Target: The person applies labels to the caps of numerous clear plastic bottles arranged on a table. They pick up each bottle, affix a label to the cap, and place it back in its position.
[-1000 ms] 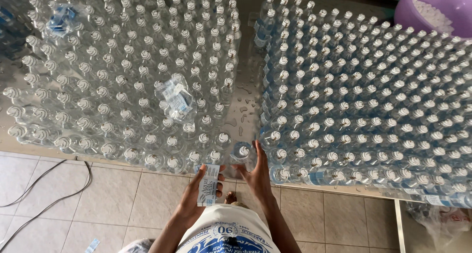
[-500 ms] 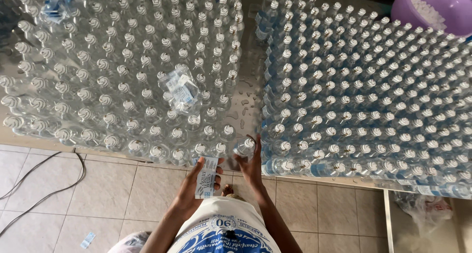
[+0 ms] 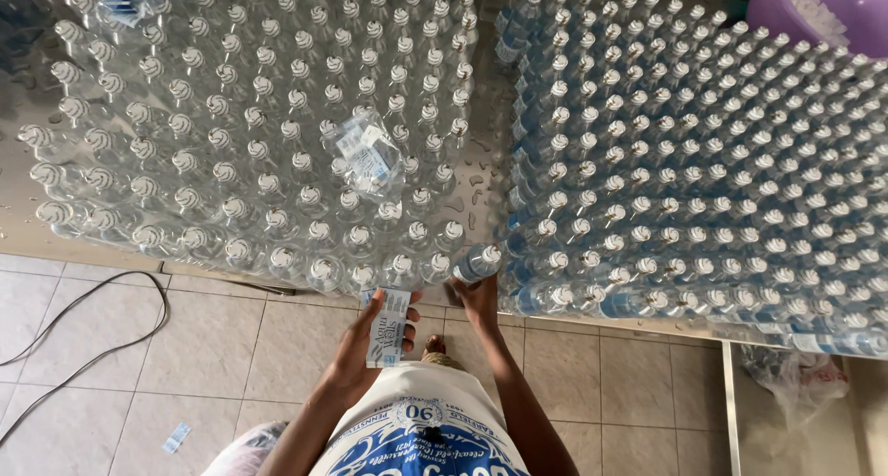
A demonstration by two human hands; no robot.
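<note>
- Nearest to us, our left hand (image 3: 356, 346) pinches a small stack of white-and-blue labels (image 3: 388, 326), held upright above the tiled floor (image 3: 213, 346), just short of the table edge (image 3: 92, 254).
- Beside it, our right hand (image 3: 481, 300) is closed around the base of one capped water bottle (image 3: 476, 263) in the gap between the two blocks.
- That bottle is tilted: its long axis runs from our palm up and to the right, cap leaning toward the labelled bottles (image 3: 694, 180).
- We judge the lean risky: the cap could knock a neighbour and topple a row, or the wet plastic could slip.
- Farther off, the unlabelled bottles (image 3: 250, 143) carry a clear bag of labels (image 3: 365, 152); a purple tub of caps (image 3: 823, 13) sits at the far corner.
</note>
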